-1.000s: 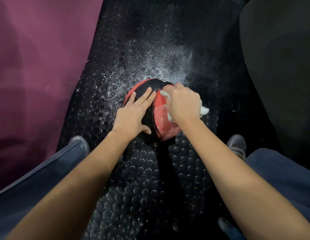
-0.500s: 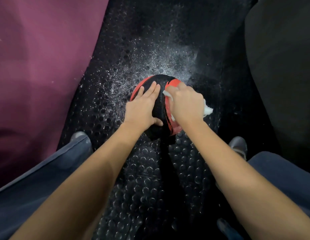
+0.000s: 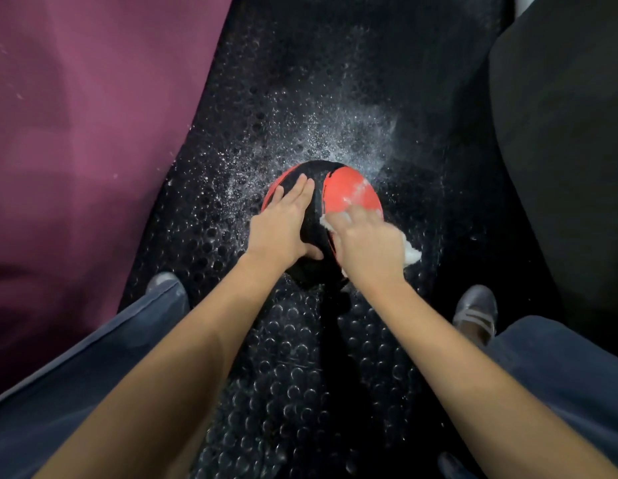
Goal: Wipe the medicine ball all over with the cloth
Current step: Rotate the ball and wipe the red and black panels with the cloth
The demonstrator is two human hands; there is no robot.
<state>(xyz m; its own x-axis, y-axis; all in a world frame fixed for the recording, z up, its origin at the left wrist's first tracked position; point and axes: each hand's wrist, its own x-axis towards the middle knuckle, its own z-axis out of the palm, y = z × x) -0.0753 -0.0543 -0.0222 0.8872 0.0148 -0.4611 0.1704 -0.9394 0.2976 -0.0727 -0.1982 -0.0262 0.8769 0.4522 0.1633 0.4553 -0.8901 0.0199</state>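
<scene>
Left hand [image 3: 283,226] lies flat steadying the ball [image 3: 349,195], right hand [image 3: 368,243] presses the cloth [image 3: 411,252] down; wet mat [image 3: 300,357] underneath, so the ball could skid from under the flat palm.

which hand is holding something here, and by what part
The right hand holds the white cloth bunched beneath it against the medicine ball; the left hand only rests flat on the ball.

My left hand [image 3: 281,224] lies flat on the black band of the red and black medicine ball [image 3: 352,195], fingers straight. My right hand [image 3: 366,243] presses the white cloth [image 3: 411,253] against the ball's near right side, with cloth showing at both edges of the hand. The ball sits on a black studded mat [image 3: 300,375] speckled with white droplets, between my grey shoes [image 3: 475,311].
</scene>
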